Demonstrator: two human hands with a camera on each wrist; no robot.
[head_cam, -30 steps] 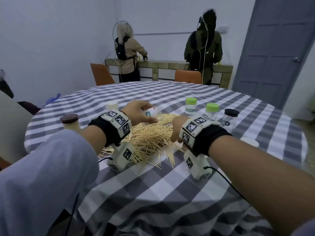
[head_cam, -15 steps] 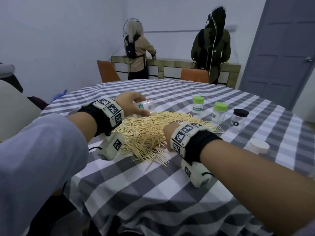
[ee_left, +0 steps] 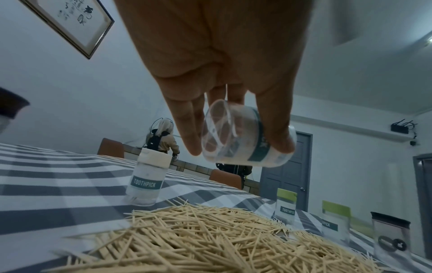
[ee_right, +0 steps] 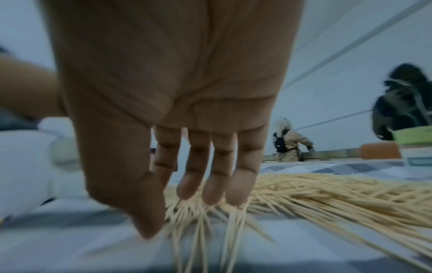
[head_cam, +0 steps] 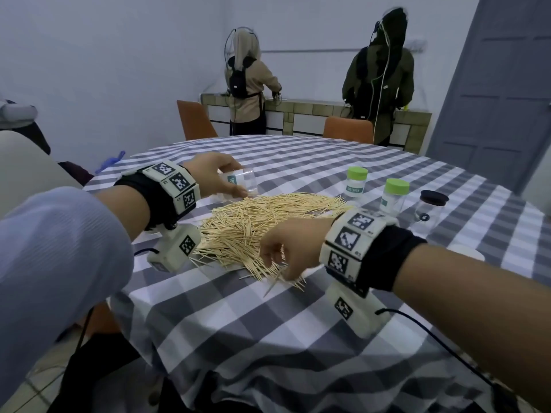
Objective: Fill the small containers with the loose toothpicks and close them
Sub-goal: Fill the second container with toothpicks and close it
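- We see the left hand gripping a small clear plastic container with a green label band; it lies on its side in the air, thumb and fingers curled around it, above the far left edge of the pile.
- The container is without lid (in the left wrist view we look through its clear end).
- The big pile of loose pale wooden toothpicks lies on the round counter with a grey and white checked cloth.
- The right hand is open, fingers straight and pointing down, their tips touching the near edge of the pile.
- Two clear containers with green lids stand upright beyond the pile, and just beside them a clear jar with a black lid.
- One closed container with a white lid stands to the left of the pile.
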